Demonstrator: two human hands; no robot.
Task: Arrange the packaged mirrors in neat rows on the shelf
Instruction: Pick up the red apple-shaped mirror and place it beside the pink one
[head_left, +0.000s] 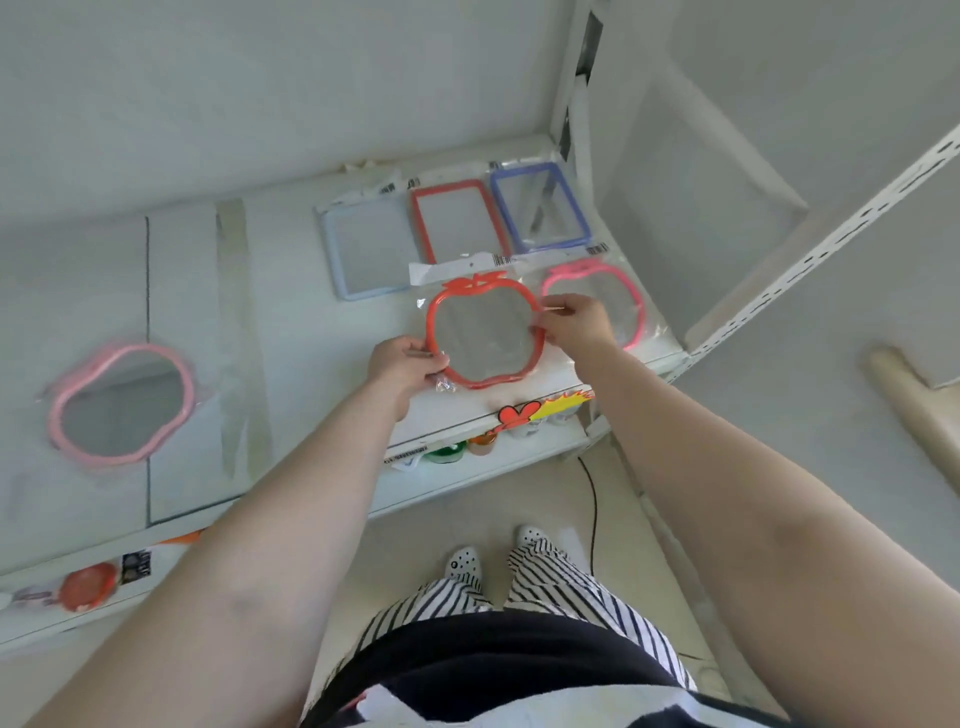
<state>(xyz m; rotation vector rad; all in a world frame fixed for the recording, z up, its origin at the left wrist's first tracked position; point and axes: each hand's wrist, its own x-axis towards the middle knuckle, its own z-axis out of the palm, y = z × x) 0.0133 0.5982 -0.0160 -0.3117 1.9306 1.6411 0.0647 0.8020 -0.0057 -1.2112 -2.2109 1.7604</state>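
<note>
Near the shelf (322, 332) edge, both hands (402, 366) apparently pinch the red apple mirror (483, 332).

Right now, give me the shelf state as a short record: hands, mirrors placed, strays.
left hand: grips red apple mirror, lower left edge
right hand: pinches its right edge
back row: light blue mirror, red rectangle mirror, blue mirror
front row: red apple mirror, pink apple mirror to its right
stray: pink mirror, far left on shelf
</note>
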